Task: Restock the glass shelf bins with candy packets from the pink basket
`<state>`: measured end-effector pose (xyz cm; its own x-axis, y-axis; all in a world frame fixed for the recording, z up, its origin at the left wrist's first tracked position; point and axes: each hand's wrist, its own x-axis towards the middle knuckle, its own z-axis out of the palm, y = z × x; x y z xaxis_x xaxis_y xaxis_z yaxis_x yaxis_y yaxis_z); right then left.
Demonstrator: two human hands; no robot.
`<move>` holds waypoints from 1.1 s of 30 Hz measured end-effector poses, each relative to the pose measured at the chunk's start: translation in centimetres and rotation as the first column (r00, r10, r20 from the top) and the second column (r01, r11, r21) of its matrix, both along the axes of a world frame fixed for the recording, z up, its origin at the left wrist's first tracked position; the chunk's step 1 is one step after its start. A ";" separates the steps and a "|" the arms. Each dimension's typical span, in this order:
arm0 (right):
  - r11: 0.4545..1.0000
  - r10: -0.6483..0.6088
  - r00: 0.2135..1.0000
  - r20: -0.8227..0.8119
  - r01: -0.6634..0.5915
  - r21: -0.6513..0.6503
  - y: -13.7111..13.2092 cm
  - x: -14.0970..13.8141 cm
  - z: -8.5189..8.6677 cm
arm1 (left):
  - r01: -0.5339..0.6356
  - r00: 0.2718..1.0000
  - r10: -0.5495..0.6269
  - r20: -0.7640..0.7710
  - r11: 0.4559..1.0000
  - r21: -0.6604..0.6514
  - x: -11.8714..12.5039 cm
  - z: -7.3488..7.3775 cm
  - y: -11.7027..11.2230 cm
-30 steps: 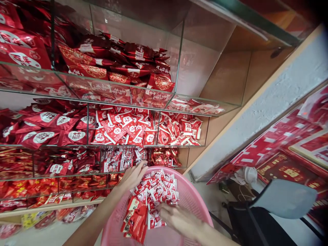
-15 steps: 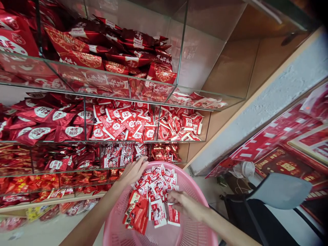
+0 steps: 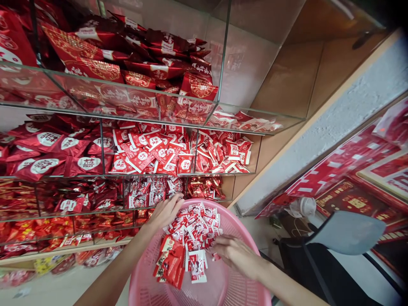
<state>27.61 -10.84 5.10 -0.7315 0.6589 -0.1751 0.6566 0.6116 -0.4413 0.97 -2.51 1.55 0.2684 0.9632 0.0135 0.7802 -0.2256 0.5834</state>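
Head view: pink plastic basket (image 3: pixel 219 289) sits low in the middle of the frame, right in front of a glass shelf unit (image 3: pixel 127 121). A heap of small red-and-white packets (image 3: pixel 197 223) fills the far half of the basket; a few bigger red packs (image 3: pixel 170 265) lie at the heap's near left edge, and one loose packet (image 3: pixel 197 267) lies beside them on the mesh. Left hand (image 3: pixel 165 211) rests at the far left of the basket, palm down, fingers stretched along the edge of the heap; grip is open, touching the packets and closed on none. Right hand (image 3: pixel 237 255) comes in from the lower right, palm down, fingers spread, tips on the near right edge of the heap; grip is open too. The top shelf holds large dark-red bags (image 3: pixel 134 55). The middle shelf has bags with round white labels (image 3: pixel 47 153) on the left, flat red packets (image 3: pixel 153 153) in the centre compartment and smaller mixed ones (image 3: pixel 223 155) on the right. The shelf just behind the basket holds more packets (image 3: pixel 146 193) and shiny red-gold sweets (image 3: pixel 205 189). To the right are a grey chair (image 3: pixel 347 233), a small white fan (image 3: pixel 302 207) on the floor, and red paper decorations (image 3: pixel 350 170) leaning against the wall.
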 end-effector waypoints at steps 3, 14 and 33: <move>0.998 0.015 0.998 0.056 -0.018 0.061 -0.3 0.1 -0.2 | -0.009 1.000 0.009 -0.009 1.000 -0.006 0.0 0.1 0.0; 0.993 0.035 0.924 0.382 -0.074 0.089 -1.7 0.9 -1.9 | 0.021 1.000 -0.021 -0.006 1.000 0.001 0.0 0.0 0.1; 0.983 -0.120 0.965 0.235 0.148 -0.108 -0.8 1.8 -3.4 | 0.017 1.000 -0.017 -0.012 1.000 0.011 0.0 -0.4 0.2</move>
